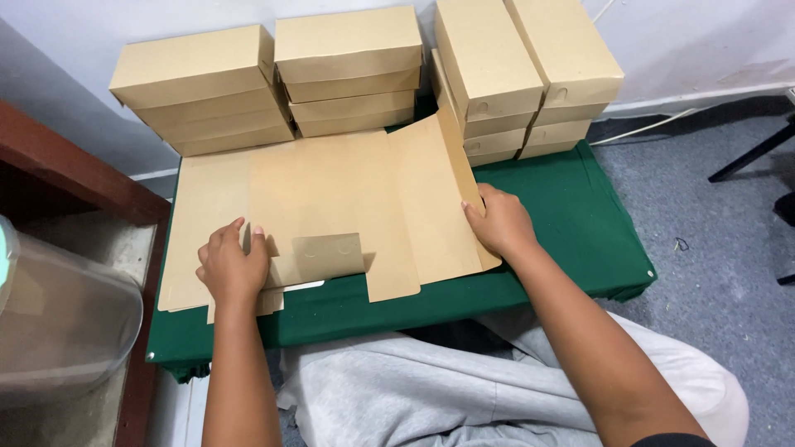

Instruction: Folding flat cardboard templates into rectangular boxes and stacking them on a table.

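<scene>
Flat tan cardboard box blank (pixel 331 199), centre frame: matt, smooth. Dark green cloth table cover (pixel 571 215): woven, matt. Grey carpet floor (pixel 704 207), right: rough.

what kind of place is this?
Likely a small home or backroom packing spot, not a factory: finished cardboard boxes stacked against the wall, a low table with green cloth, grey carpet floor.

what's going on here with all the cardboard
A seated person is working a flat, unfolded cardboard box blank on a low table with a green cloth. The left hand presses down on the blank's near left part, beside a small flap. The right hand holds the right side panel, which is tilted up off the table. Behind the blank, finished brown boxes stand in stacks against the wall.
</scene>
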